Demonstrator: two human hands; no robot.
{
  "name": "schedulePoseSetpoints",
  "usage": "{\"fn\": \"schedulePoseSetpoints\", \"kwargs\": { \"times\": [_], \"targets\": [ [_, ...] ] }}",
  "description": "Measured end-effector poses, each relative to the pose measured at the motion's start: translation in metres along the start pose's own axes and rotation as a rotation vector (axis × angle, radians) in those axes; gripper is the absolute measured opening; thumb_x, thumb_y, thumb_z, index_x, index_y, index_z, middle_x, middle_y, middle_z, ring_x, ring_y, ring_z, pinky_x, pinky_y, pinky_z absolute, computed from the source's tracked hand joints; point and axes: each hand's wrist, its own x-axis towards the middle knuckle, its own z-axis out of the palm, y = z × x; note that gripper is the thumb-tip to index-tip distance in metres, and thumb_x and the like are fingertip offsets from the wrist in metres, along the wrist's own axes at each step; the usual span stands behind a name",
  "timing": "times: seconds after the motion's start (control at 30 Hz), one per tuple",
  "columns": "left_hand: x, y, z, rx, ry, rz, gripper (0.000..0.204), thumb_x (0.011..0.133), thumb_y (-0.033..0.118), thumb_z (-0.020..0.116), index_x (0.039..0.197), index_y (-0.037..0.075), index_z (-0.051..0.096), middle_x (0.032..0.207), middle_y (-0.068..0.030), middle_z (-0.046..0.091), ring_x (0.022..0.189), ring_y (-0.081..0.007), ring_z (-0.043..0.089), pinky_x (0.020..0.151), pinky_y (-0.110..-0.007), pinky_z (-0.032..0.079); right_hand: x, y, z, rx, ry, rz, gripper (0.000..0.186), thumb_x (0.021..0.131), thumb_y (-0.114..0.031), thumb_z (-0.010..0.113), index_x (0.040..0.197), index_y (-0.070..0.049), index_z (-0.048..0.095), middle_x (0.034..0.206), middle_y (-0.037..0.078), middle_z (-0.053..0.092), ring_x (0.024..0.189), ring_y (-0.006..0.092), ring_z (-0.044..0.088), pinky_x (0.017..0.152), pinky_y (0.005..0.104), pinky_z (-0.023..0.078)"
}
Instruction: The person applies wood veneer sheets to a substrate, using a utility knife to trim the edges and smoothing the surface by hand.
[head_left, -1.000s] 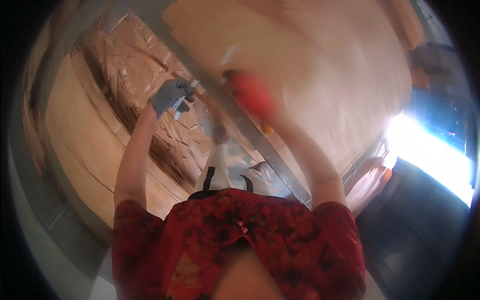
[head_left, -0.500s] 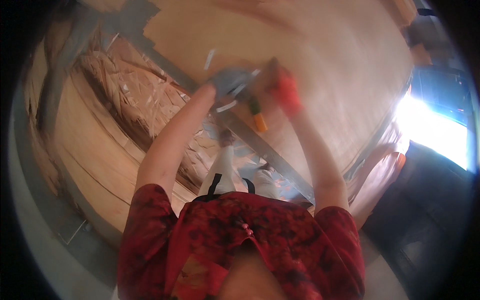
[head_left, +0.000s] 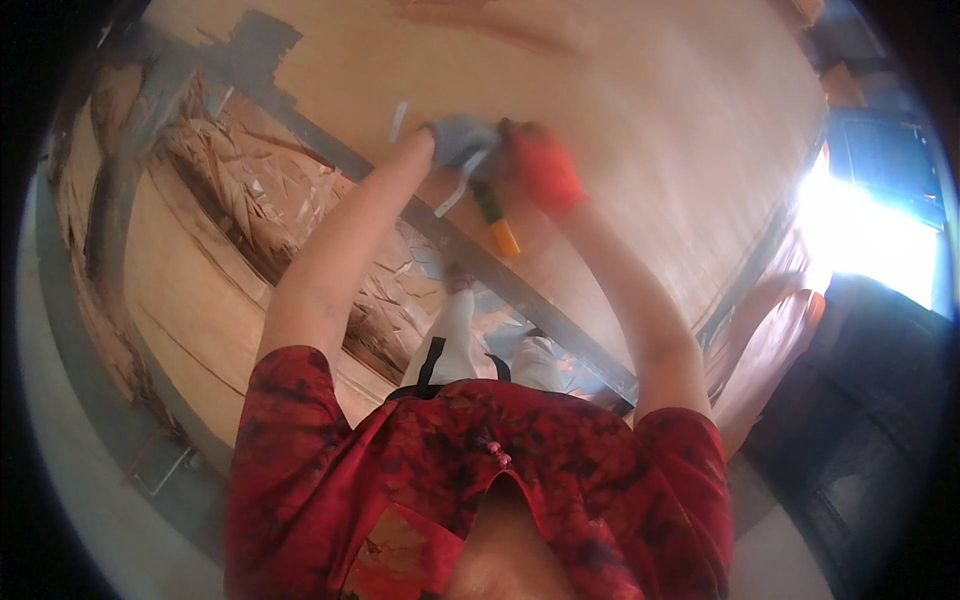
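Note:
My left hand [head_left: 465, 142], in a grey glove, is above a wide sheet of wood veneer [head_left: 640, 130]. A white paper-like strip [head_left: 452, 198] trails from its closed fingers toward the sheet's edge. Close beside it, my right hand [head_left: 548, 170] in a red-orange glove is curled and blurred. A small dark tip [head_left: 506, 127] shows at its fingers; what it grips is hidden. Just below both hands, a tool with an orange-and-green handle [head_left: 499, 225] rests on the veneer, its other end out of sight. Another short white strip [head_left: 398, 122] is on the sheet, left of my hands.
A grey straight edge [head_left: 500, 285] borders the veneer on my side. Torn veneer scraps [head_left: 270, 200] are heaped at the left, beside curved veneer sheets [head_left: 190, 300]. A dark bulky object [head_left: 830, 400] stands at the right, near bright light. My legs are below the edge.
My hands have drawn closer together, the right one moving left. The white strip at my left hand now hangs at a steeper slant. The view has shifted slightly; the orange-handled tool appears still.

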Motion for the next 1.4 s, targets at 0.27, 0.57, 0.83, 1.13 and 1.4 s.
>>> {"fn": "schedulePoseSetpoints", "kwargs": {
  "times": [0.27, 0.57, 0.83, 1.13, 1.4],
  "targets": [
    [-0.049, 0.014, -0.019, 0.351, -0.109, -0.116, 0.025, 0.091, 0.025, 0.066, 0.091, 0.000, 0.069, 0.076, -0.0116, 0.070, 0.060, -0.0199, 0.068, 0.051, -0.033, 0.055, -0.001, -0.019, 0.007, -0.540, 0.070, -0.263, 0.048, 0.093, -0.013, 0.051, 0.139, -0.025, 0.055, 0.150, 0.003, 0.048, 0.135, 0.0349, 0.046, 0.093, 0.0446, 0.051],
    [-0.141, 0.047, -0.005, -0.199, 0.384, -0.401, 0.023, 0.094, 0.026, 0.066, 0.092, 0.003, 0.067, 0.072, -0.0110, 0.068, 0.050, -0.0171, 0.064, 0.043, -0.030, 0.051, 0.002, -0.001, -0.027, -0.094, 0.104, -0.267, 0.067, 0.085, -0.021, 0.067, 0.147, -0.014, 0.045, 0.147, 0.008, 0.051, 0.138, 0.0374, 0.040, 0.110, 0.0444, 0.040],
    [-0.127, 0.015, 0.102, -0.467, 0.215, -0.268, 0.026, 0.095, 0.029, 0.066, 0.105, 0.004, 0.067, 0.075, -0.0103, 0.070, 0.051, -0.0151, 0.065, 0.042, -0.027, 0.050, -0.127, 0.015, 0.035, -0.096, 0.200, 0.078, 0.094, 0.071, -0.016, 0.083, 0.151, -0.005, 0.036, 0.146, 0.016, 0.048, 0.136, 0.0388, 0.040, 0.114, 0.0454, 0.035],
    [-0.023, 0.053, 0.138, -0.352, 0.189, -0.275, 0.020, 0.090, 0.018, 0.061, 0.099, 0.001, 0.068, 0.084, -0.0112, 0.071, 0.059, -0.0203, 0.069, 0.053, -0.031, 0.056, -0.110, 0.043, 0.045, 0.087, 0.279, 0.048, 0.099, 0.067, -0.003, 0.082, 0.153, -0.008, 0.032, 0.142, 0.018, 0.050, 0.135, 0.0382, 0.042, 0.111, 0.0456, 0.039],
    [-0.033, -0.026, 0.125, 0.307, 0.009, 0.104, 0.018, 0.089, 0.018, 0.064, 0.093, 0.003, 0.072, 0.085, -0.0107, 0.072, 0.068, -0.0216, 0.072, 0.057, -0.034, 0.058, -0.119, 0.022, 0.047, -0.121, 0.188, -0.145, 0.068, 0.076, -0.009, 0.074, 0.140, -0.018, 0.053, 0.141, 0.008, 0.056, 0.134, 0.0428, 0.043, 0.106, 0.0469, 0.043]
  ]
}}
